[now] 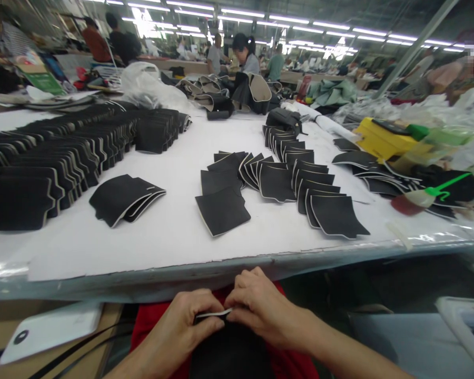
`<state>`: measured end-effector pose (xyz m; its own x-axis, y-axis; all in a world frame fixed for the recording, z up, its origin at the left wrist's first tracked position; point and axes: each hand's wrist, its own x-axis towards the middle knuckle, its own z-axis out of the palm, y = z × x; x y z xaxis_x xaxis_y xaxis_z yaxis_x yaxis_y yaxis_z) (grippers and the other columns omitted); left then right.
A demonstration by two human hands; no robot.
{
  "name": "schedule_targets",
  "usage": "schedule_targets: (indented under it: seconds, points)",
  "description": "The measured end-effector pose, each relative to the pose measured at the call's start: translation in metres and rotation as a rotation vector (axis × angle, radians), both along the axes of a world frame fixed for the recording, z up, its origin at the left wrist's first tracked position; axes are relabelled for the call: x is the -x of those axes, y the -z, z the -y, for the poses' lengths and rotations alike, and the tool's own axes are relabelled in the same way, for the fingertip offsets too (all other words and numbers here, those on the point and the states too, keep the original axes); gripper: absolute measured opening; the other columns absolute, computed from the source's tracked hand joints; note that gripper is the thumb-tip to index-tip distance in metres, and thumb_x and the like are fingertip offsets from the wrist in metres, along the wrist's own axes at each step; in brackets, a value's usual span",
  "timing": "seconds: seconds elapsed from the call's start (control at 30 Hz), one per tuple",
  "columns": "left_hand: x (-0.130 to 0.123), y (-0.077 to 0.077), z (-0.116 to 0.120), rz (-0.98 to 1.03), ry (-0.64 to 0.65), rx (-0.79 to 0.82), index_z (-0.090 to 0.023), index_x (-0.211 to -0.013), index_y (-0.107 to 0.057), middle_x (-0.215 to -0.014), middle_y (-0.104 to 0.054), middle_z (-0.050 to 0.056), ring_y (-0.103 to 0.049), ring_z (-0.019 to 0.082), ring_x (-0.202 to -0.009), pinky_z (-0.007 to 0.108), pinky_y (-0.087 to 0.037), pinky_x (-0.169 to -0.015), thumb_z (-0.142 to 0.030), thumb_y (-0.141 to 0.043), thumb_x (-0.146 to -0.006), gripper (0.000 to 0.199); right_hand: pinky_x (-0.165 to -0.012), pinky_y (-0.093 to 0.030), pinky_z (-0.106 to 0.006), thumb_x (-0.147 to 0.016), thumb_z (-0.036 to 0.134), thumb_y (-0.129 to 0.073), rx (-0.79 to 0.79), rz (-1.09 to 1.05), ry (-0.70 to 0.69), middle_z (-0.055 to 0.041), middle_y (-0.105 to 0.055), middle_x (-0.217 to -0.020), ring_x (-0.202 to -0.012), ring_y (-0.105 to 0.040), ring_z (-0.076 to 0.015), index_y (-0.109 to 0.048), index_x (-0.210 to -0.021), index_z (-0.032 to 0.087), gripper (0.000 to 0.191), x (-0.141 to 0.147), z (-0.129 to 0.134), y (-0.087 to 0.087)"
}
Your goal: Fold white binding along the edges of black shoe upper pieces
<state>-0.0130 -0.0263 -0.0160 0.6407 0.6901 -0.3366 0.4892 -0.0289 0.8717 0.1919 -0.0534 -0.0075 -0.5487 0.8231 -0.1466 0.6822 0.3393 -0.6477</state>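
"While the left hand (197,315) and the right hand (255,304) come together below the near edge of the table (161,250), what are they holding?"

"Both are grasping the same smooth black panel with a pale edge (231,350). Thumbs and bent fingers pinch its upper border, and a short pale strip shows between the two grips."

"Where exactly is that panel?"

"It hangs down from the fingers in front of red cloth (296,360), off the table and nearest the viewer."

"And what lies on the white-covered surface?"

"More black pieces with pale edges. Long, tightly packed rows (75,139) fill the left. Just beside them is a small overlapping pile (122,196). Near the middle, a loose cluster (223,210) sits next to a fanned, curving line of panels (335,215)."

"Anything to the right?"

"A yellow box (385,139), and nearer, a container with a dark red lower part (408,204) and a bright green stick (452,181). Far back, a person in a grey top (251,64) is under rows of ceiling lights (284,18)."
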Motion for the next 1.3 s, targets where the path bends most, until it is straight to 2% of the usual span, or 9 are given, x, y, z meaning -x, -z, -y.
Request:
schedule_targets:
  seconds: [0.13, 0.23, 0.33, 0.57, 0.67, 0.8, 0.93, 1.17, 1.3]
  points:
    - [-0.001, -0.003, 0.003, -0.011, -0.029, -0.049, -0.016, -0.07, -0.068, -0.071, -0.06, 0.0, -0.052, 0.014, -0.068, 0.024, -0.035, -0.063, -0.026, -0.057, -0.081, 0.019, -0.078, -0.029, -0.031, -0.09, 0.028, -0.067, 0.01, -0.016, 0.0, 0.0018, -0.053, -0.09, -0.09, -0.051, -0.0146, -0.069, -0.09, 0.023, 0.005, -0.001, -0.004, -0.005]
    - [-0.002, -0.003, 0.003, 0.026, -0.058, -0.035, -0.017, -0.069, -0.065, -0.071, -0.058, 0.0, -0.05, 0.014, -0.068, 0.024, -0.034, -0.063, -0.026, -0.057, -0.08, 0.017, -0.077, -0.03, -0.03, -0.086, 0.029, -0.073, -0.008, -0.058, 0.032, 0.0009, -0.05, -0.097, -0.094, -0.05, -0.0155, -0.07, -0.087, 0.024, 0.006, -0.002, -0.006, -0.006]
    - [0.0, -0.004, 0.0, 0.044, -0.058, -0.006, -0.017, -0.07, -0.066, -0.072, -0.057, 0.0, -0.051, 0.015, -0.069, 0.025, -0.034, -0.064, -0.031, -0.057, -0.082, 0.02, -0.081, -0.031, -0.031, -0.082, 0.029, -0.076, 0.039, -0.106, 0.052, 0.0007, -0.053, -0.102, -0.097, -0.05, -0.0166, -0.069, -0.086, 0.022, 0.01, -0.006, -0.007, -0.003]
    - [0.005, -0.002, -0.004, -0.003, -0.02, -0.008, -0.018, -0.072, -0.064, -0.072, -0.055, 0.0, -0.05, 0.016, -0.07, 0.025, -0.035, -0.064, -0.036, -0.056, -0.084, 0.023, -0.085, -0.032, -0.032, -0.078, 0.028, -0.08, 0.17, -0.16, 0.141, 0.0042, -0.056, -0.089, -0.091, -0.053, -0.0151, -0.066, -0.074, 0.018, 0.018, -0.013, -0.003, 0.006]
    - [-0.001, -0.007, -0.005, -0.035, 0.031, 0.009, -0.018, -0.079, -0.066, -0.078, -0.062, 0.001, -0.055, 0.018, -0.075, 0.025, -0.038, -0.067, -0.035, -0.058, -0.083, 0.019, -0.085, -0.032, -0.031, -0.077, 0.028, -0.08, 0.194, -0.181, 0.167, 0.005, -0.053, -0.086, -0.088, -0.053, -0.0141, -0.065, -0.073, 0.018, 0.019, -0.011, -0.001, 0.006]
    - [-0.011, -0.012, -0.003, -0.066, 0.095, -0.044, -0.021, -0.084, -0.071, -0.086, -0.069, 0.001, -0.06, 0.018, -0.083, 0.024, -0.04, -0.073, -0.029, -0.053, -0.088, 0.02, -0.084, -0.032, -0.031, -0.08, 0.032, -0.078, 0.167, -0.165, 0.141, 0.0046, -0.051, -0.085, -0.087, -0.053, -0.0137, -0.066, -0.072, 0.018, 0.02, -0.009, 0.0, 0.006]
    - [-0.014, -0.004, -0.001, -0.044, 0.094, -0.08, -0.021, -0.079, -0.07, -0.081, -0.068, 0.001, -0.061, 0.017, -0.078, 0.023, -0.04, -0.07, -0.029, -0.052, -0.09, 0.023, -0.082, -0.031, -0.03, -0.083, 0.035, -0.075, 0.134, -0.159, 0.132, 0.0044, -0.054, -0.085, -0.087, -0.054, -0.0133, -0.069, -0.075, 0.02, 0.018, -0.011, 0.002, 0.012]
    - [-0.013, 0.006, -0.002, -0.008, 0.049, -0.045, -0.018, -0.075, -0.067, -0.077, -0.066, 0.001, -0.059, 0.017, -0.074, 0.024, -0.039, -0.068, -0.032, -0.053, -0.089, 0.025, -0.078, -0.028, -0.031, -0.097, 0.037, -0.056, 0.015, -0.1, 0.046, 0.006, -0.06, -0.071, -0.076, -0.054, -0.0109, -0.064, -0.078, 0.02, 0.027, -0.01, 0.007, 0.022]
    - [-0.014, 0.007, -0.005, 0.025, 0.036, 0.01, -0.016, -0.073, -0.066, -0.073, -0.063, 0.0, -0.055, 0.016, -0.071, 0.024, -0.038, -0.066, -0.035, -0.055, -0.087, 0.026, -0.079, -0.029, -0.03, -0.098, 0.035, -0.056, 0.021, -0.112, 0.033, 0.0059, -0.057, -0.07, -0.074, -0.053, -0.0104, -0.063, -0.079, 0.019, 0.025, -0.008, 0.006, 0.022]
